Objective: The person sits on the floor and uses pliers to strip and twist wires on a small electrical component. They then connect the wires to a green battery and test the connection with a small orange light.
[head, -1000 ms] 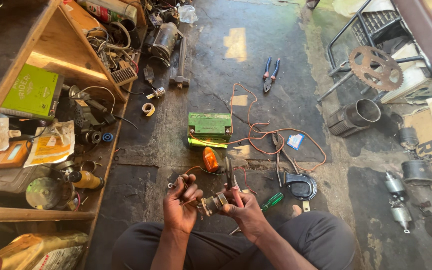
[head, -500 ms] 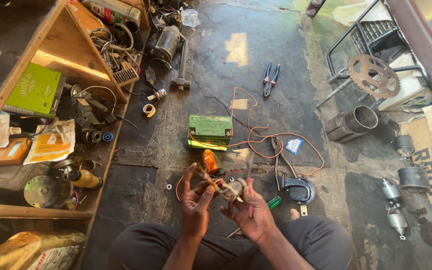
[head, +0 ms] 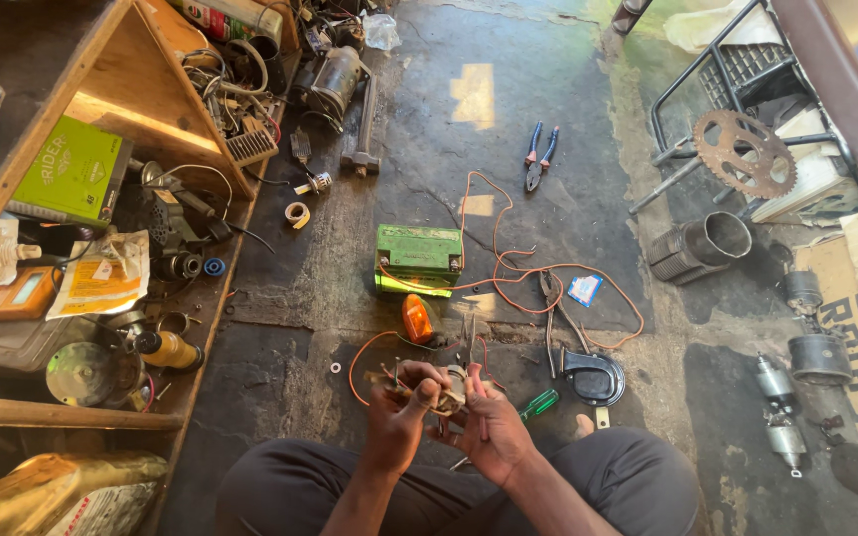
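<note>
My left hand and my right hand are closed together on a small metal electrical part with wires, held above my lap. Thin red wires run from it across the floor toward a green battery. An orange indicator lamp lies on the floor just beyond my hands. A green-handled screwdriver lies to the right of my right hand, beside a black horn.
Blue-handled pliers lie farther out on the dark concrete floor. A wooden shelf crowded with parts, boxes and bottles stands at the left. A rusty sprocket, metal cylinders and small motors lie at the right.
Both hands have drawn a little closer to my body while still holding the wired part between them; the view has shifted slightly.
</note>
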